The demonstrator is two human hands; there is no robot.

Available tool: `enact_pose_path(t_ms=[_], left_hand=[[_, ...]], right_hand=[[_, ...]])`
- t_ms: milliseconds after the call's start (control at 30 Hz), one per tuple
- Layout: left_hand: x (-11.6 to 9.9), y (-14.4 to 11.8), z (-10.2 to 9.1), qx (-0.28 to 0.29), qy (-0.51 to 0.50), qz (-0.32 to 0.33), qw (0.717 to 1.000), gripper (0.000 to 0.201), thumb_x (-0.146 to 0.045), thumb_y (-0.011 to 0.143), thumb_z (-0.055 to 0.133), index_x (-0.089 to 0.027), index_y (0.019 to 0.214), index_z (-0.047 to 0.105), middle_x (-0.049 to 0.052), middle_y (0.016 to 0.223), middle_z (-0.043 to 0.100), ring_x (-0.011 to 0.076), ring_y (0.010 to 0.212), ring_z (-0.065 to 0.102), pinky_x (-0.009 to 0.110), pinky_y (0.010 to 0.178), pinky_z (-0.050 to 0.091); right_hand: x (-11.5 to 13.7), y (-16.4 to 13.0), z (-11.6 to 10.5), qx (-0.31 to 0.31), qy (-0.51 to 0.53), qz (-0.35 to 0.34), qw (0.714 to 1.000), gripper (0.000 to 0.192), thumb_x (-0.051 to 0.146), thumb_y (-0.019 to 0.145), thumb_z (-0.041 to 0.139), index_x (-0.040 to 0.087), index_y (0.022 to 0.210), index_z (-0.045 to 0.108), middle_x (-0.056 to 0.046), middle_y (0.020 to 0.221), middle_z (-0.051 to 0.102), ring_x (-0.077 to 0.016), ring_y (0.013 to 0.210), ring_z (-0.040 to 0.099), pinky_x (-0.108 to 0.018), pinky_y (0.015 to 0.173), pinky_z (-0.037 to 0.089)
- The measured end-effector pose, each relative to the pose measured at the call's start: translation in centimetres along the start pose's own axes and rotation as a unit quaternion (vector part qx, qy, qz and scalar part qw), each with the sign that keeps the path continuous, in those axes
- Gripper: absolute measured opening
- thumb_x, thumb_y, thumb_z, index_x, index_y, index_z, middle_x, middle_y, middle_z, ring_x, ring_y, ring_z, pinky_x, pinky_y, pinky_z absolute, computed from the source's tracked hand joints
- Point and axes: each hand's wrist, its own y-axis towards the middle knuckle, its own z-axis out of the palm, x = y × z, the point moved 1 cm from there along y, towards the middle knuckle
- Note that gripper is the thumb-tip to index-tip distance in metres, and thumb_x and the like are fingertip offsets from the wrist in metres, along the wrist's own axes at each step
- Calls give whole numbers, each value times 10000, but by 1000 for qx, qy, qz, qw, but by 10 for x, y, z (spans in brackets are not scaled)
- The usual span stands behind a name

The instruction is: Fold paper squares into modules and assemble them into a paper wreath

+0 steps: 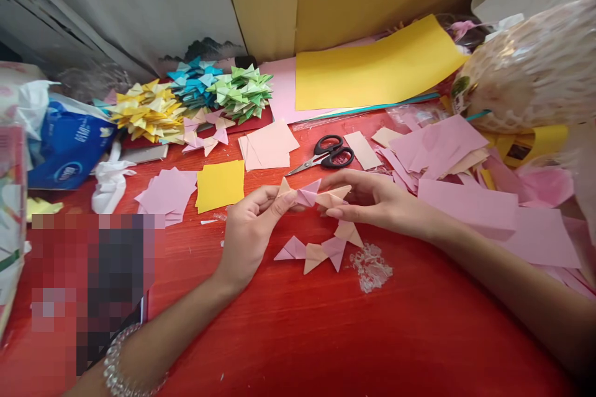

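Note:
My left hand [251,223] and my right hand [372,198] meet above the red table [326,335]. Between their fingertips they pinch a chain of folded pink and peach paper pieces [311,193]. The left fingers grip its left end, the right fingers its right end. Just below, on the table, lies a second chain of folded pink and peach pieces [321,248]. A crumpled bit of clear film [371,265] lies to its right.
Black scissors [326,155] lie behind the hands. Cut pink squares [168,193], a yellow square [220,184] and peach squares [267,146] lie left of them. Yellow [146,113], blue [194,80] and green [242,93] paper stars sit at the back. Pink sheets [470,198] cover the right; a yellow sheet [372,68] leans behind.

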Motion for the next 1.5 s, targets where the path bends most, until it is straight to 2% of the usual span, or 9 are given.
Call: enact_pose_path(t_ms=[67,233,567,700,900,1100,1200,1267,1500], left_hand=[[1,0,0,-19,-8,5,1000,147,-309,808,607,-181,792,678,22,771,698,152,767,648,270,769,512],[0,0,0,-12,-4,7,1000,146,-305,814,602,-190,802,691,14,776,693,144,774,643,265,787,509],[-3,-1,1,42,0,6,999,157,-282,828,588,-187,728,663,12,876,702,148,864,631,257,821,468],[-4,-2,0,33,16,9,999,152,-306,830,590,-199,779,685,-4,835,699,129,830,623,235,802,458],[2,-1,-2,63,-11,-10,998,199,-289,801,630,-195,628,651,-21,794,717,128,836,655,233,806,478],[4,-1,-2,83,12,-11,996,167,-322,812,615,-208,709,679,-10,912,718,136,896,644,237,808,475],[2,-1,-1,83,11,5,996,201,-349,866,534,-222,848,689,-5,985,704,122,925,629,227,826,467],[1,-2,-1,85,6,4,996,225,-351,881,508,-226,927,689,-2,950,713,121,909,634,233,839,470],[1,-3,-1,81,22,-11,996,216,-340,862,541,-227,907,719,-12,872,727,127,871,651,225,837,482]], right_hand=[[0,1,0,2,-3,2,1000,189,340,829,580,162,888,602,-39,813,687,-158,744,659,-271,632,519],[1,0,1,-38,-35,-15,999,260,372,861,527,185,711,627,-25,755,709,-149,691,656,-262,603,500],[4,0,3,-22,-39,19,999,297,402,864,516,172,729,649,-33,749,710,-142,655,646,-232,517,450],[6,-1,3,-10,-28,31,999,290,413,841,545,161,738,645,-36,725,706,-121,604,614,-215,482,405],[0,0,7,-39,22,-5,999,238,380,847,547,183,792,669,-24,749,693,-153,724,645,-262,669,482],[-2,-1,9,-65,19,-24,997,227,351,850,555,178,737,650,-14,724,677,-146,692,629,-267,662,477],[-2,-2,9,-57,14,-16,998,235,361,859,540,174,771,652,-17,722,676,-143,673,624,-258,623,471],[-3,-2,10,-47,11,-8,999,249,368,867,525,168,791,653,-22,732,677,-140,673,622,-250,609,468],[-2,-3,15,-55,-6,-4,998,300,405,867,511,163,759,649,-30,739,679,-146,683,625,-253,614,468]])
